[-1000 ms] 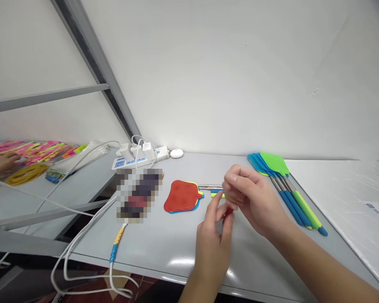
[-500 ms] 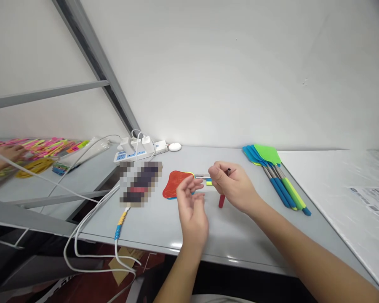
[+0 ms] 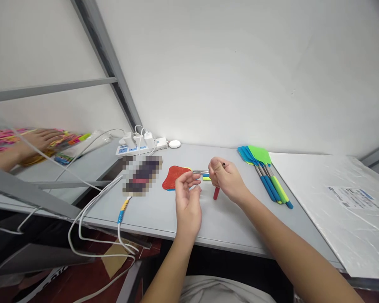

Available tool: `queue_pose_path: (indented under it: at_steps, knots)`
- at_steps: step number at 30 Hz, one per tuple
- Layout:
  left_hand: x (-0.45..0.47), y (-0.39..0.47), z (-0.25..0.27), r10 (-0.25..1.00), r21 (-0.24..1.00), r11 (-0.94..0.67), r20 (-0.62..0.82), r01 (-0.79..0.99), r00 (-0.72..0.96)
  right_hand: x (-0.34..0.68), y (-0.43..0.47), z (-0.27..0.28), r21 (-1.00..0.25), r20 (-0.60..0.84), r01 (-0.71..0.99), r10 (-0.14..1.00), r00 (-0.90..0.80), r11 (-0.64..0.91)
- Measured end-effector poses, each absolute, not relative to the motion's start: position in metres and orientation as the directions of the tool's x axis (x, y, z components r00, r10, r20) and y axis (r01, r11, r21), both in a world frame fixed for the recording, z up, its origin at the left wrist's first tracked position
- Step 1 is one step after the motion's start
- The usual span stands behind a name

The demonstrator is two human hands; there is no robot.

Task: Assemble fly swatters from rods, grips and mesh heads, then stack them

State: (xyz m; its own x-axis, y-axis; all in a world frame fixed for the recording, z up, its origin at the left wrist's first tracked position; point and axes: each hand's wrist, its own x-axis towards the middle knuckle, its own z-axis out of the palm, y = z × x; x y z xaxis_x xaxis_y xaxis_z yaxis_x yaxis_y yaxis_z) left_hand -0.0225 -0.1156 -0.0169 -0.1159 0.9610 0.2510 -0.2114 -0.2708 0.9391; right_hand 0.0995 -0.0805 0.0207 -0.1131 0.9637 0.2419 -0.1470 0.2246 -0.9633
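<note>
My right hand is wrapped round a slim red stick; its lower end points down over the table and a dark tip shows above the fist. My left hand is held just to the left, palm up, fingers apart and loosely bent, with nothing visible in it. Behind both hands lies a red fly swatter on top of others, of which yellow and blue edges show. Their metal rods and blue and yellow-green handles are partly hidden by my hands.
Blue and green fly swatters lie bundled on the right, beside a plastic-wrapped white board. A power strip, a pixelated item and white cables are on the left. Beyond a metal frame, another person's hand rests over colourful pieces.
The view has shifted slightly. My right hand still grips the red stick, now tilted a little differently, and my left hand stays open. The other person's hand has moved right over the colourful pieces.
</note>
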Motion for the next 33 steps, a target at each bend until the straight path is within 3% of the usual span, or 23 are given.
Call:
queue_pose_path:
  at_steps: [10, 15, 19, 23, 33]
  knots:
    - [-0.033, -0.139, -0.037, 0.987, 0.965, -0.119, 0.141, -0.234, 0.079, 0.102, -0.088, 0.017, -0.956, 0.248, -0.187, 0.963, -0.100, 0.227]
    - [-0.033, -0.144, -0.040, 0.976, 0.992, -0.124, 0.128, -0.032, 0.177, 0.107, -0.088, 0.017, -0.938, 0.251, -0.253, 0.968, -0.021, 0.238]
    - [-0.033, -0.140, -0.037, 0.969, 0.977, -0.165, 0.134, 0.137, 0.208, 0.119, -0.093, 0.024, -0.852, 0.222, -0.442, 0.959, 0.177, 0.279]
    - [-0.035, -0.139, -0.036, 0.965, 0.975, -0.148, 0.105, 0.168, 0.240, 0.132, -0.098, 0.030, -0.749, 0.147, -0.589, 0.943, 0.298, 0.303]
    - [-0.038, -0.145, -0.032, 0.949, 0.991, -0.103, 0.071, 0.090, 0.308, 0.132, -0.110, 0.026, -0.602, 0.005, -0.762, 0.955, 0.297, 0.240]
